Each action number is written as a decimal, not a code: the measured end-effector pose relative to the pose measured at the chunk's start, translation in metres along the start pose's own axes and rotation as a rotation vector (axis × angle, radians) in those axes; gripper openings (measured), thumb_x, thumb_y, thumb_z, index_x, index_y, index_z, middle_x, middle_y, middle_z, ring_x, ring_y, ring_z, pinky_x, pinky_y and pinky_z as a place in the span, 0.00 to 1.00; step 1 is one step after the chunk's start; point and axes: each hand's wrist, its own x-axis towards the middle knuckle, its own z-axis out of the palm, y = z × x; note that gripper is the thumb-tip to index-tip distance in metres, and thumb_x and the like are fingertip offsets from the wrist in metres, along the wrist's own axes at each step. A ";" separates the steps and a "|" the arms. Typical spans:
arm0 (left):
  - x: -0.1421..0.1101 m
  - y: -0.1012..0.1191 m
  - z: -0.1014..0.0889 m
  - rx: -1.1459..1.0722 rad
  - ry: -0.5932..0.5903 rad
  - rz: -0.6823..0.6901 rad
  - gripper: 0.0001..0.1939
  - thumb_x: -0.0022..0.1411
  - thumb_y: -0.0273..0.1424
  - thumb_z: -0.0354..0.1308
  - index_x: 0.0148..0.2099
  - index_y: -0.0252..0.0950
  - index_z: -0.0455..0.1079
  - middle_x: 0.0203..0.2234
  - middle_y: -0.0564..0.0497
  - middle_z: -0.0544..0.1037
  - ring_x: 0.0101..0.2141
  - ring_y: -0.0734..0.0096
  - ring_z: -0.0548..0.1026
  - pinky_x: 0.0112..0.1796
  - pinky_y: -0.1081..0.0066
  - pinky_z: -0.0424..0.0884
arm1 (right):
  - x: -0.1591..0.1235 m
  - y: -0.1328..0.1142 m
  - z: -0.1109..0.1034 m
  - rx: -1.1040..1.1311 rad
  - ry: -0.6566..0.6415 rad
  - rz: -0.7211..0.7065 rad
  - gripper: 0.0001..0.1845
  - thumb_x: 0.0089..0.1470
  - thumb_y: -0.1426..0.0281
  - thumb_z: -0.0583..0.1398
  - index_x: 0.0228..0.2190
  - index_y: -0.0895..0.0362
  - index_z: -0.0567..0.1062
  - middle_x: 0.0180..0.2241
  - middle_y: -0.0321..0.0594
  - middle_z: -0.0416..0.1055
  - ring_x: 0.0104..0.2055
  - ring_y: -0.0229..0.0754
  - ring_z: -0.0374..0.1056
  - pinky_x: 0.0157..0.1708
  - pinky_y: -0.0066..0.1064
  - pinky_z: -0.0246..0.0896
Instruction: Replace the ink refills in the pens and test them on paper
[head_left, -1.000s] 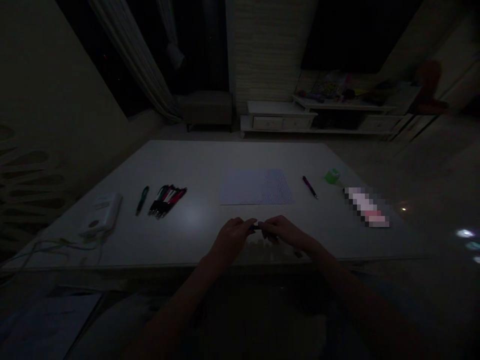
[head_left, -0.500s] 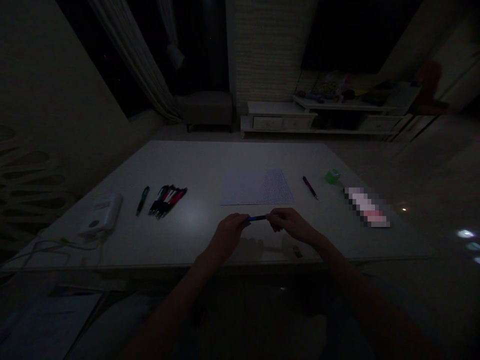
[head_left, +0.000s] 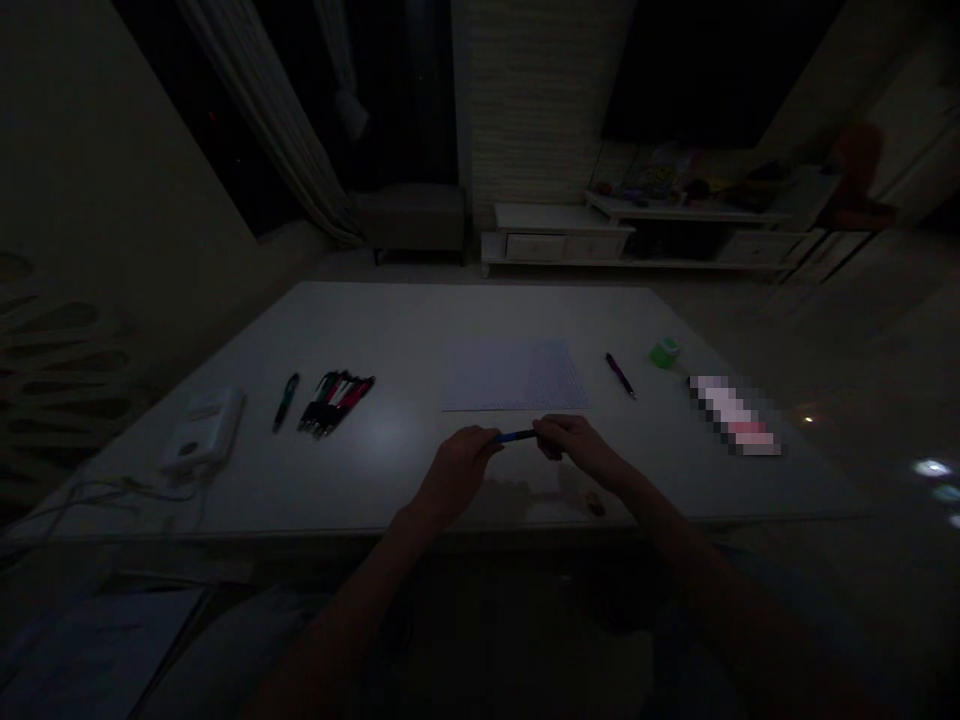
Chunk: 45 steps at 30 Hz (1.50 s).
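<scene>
My left hand (head_left: 456, 474) and my right hand (head_left: 573, 446) hover low over the white table (head_left: 390, 330), close to its near edge. Both grip a slim blue pen (head_left: 516, 436), one at each end, with its middle showing between them. A small tan object (head_left: 595, 505) lies on the table below my right hand. Beyond my hands is a sheet of printed paper (head_left: 514, 376). A magenta pen (head_left: 620, 375) lies to its right, and a bundle of pens (head_left: 335, 403) lies to its left.
A dark green pen (head_left: 286, 402) and a white power adapter (head_left: 202, 432) with loose cables sit at the table's left. A green roll (head_left: 664, 352) and a blurred pink-and-white box (head_left: 733, 415) sit at the right. Low white cabinets (head_left: 555, 246) stand beyond.
My hands have drawn apart since the oldest frame, and the blue pen now shows between them. Over the last half second they have barely moved.
</scene>
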 end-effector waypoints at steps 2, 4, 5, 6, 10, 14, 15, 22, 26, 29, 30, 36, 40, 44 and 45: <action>0.000 0.001 -0.002 0.020 -0.001 0.014 0.08 0.61 0.29 0.52 0.42 0.34 0.69 0.30 0.48 0.75 0.32 0.70 0.72 0.34 0.69 0.71 | -0.001 0.000 -0.002 -0.085 -0.016 0.001 0.25 0.53 0.54 0.52 0.15 0.58 0.65 0.13 0.32 0.59 0.17 0.33 0.55 0.22 0.28 0.49; 0.000 0.001 -0.004 0.049 -0.015 0.032 0.08 0.61 0.29 0.52 0.43 0.35 0.69 0.31 0.48 0.75 0.33 0.69 0.72 0.35 0.68 0.71 | -0.002 -0.002 -0.004 -0.246 0.003 -0.029 0.25 0.55 0.54 0.50 0.16 0.58 0.68 0.15 0.35 0.63 0.19 0.35 0.58 0.24 0.28 0.51; -0.001 0.002 -0.005 0.067 -0.029 0.039 0.08 0.61 0.28 0.53 0.43 0.35 0.69 0.31 0.48 0.75 0.33 0.69 0.72 0.35 0.68 0.71 | -0.004 -0.003 -0.004 -0.355 0.026 -0.074 0.24 0.54 0.55 0.51 0.19 0.58 0.71 0.18 0.37 0.67 0.22 0.36 0.61 0.26 0.29 0.53; -0.001 0.003 -0.006 0.088 -0.045 0.042 0.09 0.60 0.28 0.53 0.44 0.36 0.69 0.31 0.48 0.75 0.33 0.69 0.72 0.36 0.68 0.71 | -0.006 -0.005 -0.003 -0.472 0.047 -0.136 0.21 0.53 0.56 0.53 0.23 0.58 0.73 0.22 0.39 0.71 0.26 0.38 0.64 0.29 0.30 0.54; -0.002 0.010 -0.005 0.108 -0.143 0.020 0.13 0.59 0.28 0.55 0.48 0.37 0.66 0.31 0.49 0.75 0.33 0.69 0.73 0.36 0.67 0.71 | -0.018 -0.010 0.006 -0.825 -0.013 -0.338 0.12 0.50 0.62 0.59 0.36 0.55 0.74 0.33 0.43 0.74 0.37 0.43 0.66 0.39 0.34 0.53; 0.002 0.011 -0.002 -0.019 -0.091 -0.058 0.21 0.57 0.28 0.57 0.53 0.40 0.60 0.38 0.51 0.74 0.35 0.72 0.73 0.39 0.69 0.70 | -0.019 -0.006 0.011 -0.755 -0.116 -0.233 0.08 0.54 0.70 0.55 0.36 0.56 0.71 0.32 0.44 0.72 0.34 0.41 0.66 0.33 0.31 0.53; 0.003 0.009 -0.002 -0.032 -0.048 -0.096 0.23 0.57 0.28 0.57 0.54 0.41 0.59 0.40 0.51 0.74 0.35 0.72 0.73 0.38 0.69 0.70 | -0.017 -0.005 0.009 -0.666 -0.090 -0.192 0.07 0.53 0.70 0.54 0.35 0.56 0.70 0.31 0.43 0.72 0.32 0.41 0.65 0.32 0.30 0.52; 0.006 -0.015 0.008 0.240 -0.082 -0.089 0.19 0.60 0.26 0.51 0.54 0.36 0.60 0.47 0.45 0.71 0.48 0.64 0.68 0.47 0.61 0.65 | 0.005 -0.030 -0.025 0.416 0.107 -0.003 0.20 0.49 0.50 0.51 0.22 0.54 0.60 0.16 0.30 0.52 0.19 0.36 0.51 0.22 0.30 0.49; -0.001 -0.019 0.026 0.368 -0.206 -0.021 0.19 0.60 0.27 0.50 0.55 0.37 0.61 0.54 0.44 0.65 0.55 0.61 0.60 0.52 0.57 0.59 | 0.001 -0.039 -0.037 0.691 -0.024 0.012 0.29 0.47 0.42 0.44 0.15 0.53 0.48 0.15 0.30 0.42 0.18 0.36 0.44 0.21 0.32 0.48; -0.005 -0.019 0.034 0.418 -0.240 -0.042 0.18 0.63 0.29 0.46 0.56 0.38 0.60 0.56 0.44 0.62 0.57 0.59 0.56 0.54 0.53 0.55 | 0.000 -0.034 -0.040 0.840 -0.028 -0.030 0.29 0.49 0.44 0.43 0.14 0.54 0.46 0.15 0.30 0.40 0.18 0.36 0.40 0.20 0.32 0.45; -0.005 -0.019 0.036 0.425 -0.244 -0.050 0.19 0.64 0.30 0.45 0.56 0.38 0.59 0.56 0.44 0.62 0.58 0.59 0.56 0.54 0.52 0.54 | 0.001 -0.032 -0.040 0.867 -0.020 -0.043 0.28 0.49 0.45 0.43 0.14 0.54 0.46 0.15 0.30 0.40 0.18 0.36 0.39 0.20 0.32 0.45; -0.005 -0.018 0.033 0.437 -0.257 -0.066 0.20 0.65 0.33 0.42 0.58 0.37 0.57 0.58 0.43 0.58 0.59 0.58 0.52 0.55 0.51 0.51 | 0.003 -0.029 -0.041 0.832 0.039 -0.099 0.27 0.49 0.45 0.44 0.15 0.53 0.48 0.15 0.30 0.41 0.19 0.36 0.39 0.20 0.32 0.44; -0.003 -0.020 0.033 0.455 -0.232 -0.077 0.22 0.65 0.36 0.43 0.59 0.38 0.55 0.61 0.42 0.52 0.60 0.56 0.47 0.55 0.49 0.49 | 0.003 -0.032 -0.039 0.809 0.056 -0.092 0.26 0.50 0.46 0.44 0.16 0.53 0.51 0.14 0.30 0.41 0.18 0.36 0.38 0.20 0.31 0.44; -0.003 -0.023 0.036 0.467 -0.220 -0.105 0.23 0.64 0.39 0.43 0.60 0.39 0.54 0.59 0.43 0.56 0.60 0.55 0.48 0.55 0.48 0.46 | 0.006 -0.032 -0.037 0.726 0.106 -0.088 0.26 0.49 0.45 0.43 0.17 0.53 0.54 0.14 0.30 0.42 0.18 0.36 0.39 0.20 0.32 0.44; -0.003 -0.023 0.037 0.466 -0.216 -0.110 0.23 0.64 0.39 0.42 0.60 0.39 0.54 0.59 0.43 0.57 0.60 0.56 0.49 0.55 0.48 0.46 | 0.007 -0.031 -0.036 0.715 0.115 -0.094 0.26 0.50 0.45 0.43 0.17 0.53 0.55 0.14 0.30 0.42 0.18 0.36 0.39 0.19 0.32 0.44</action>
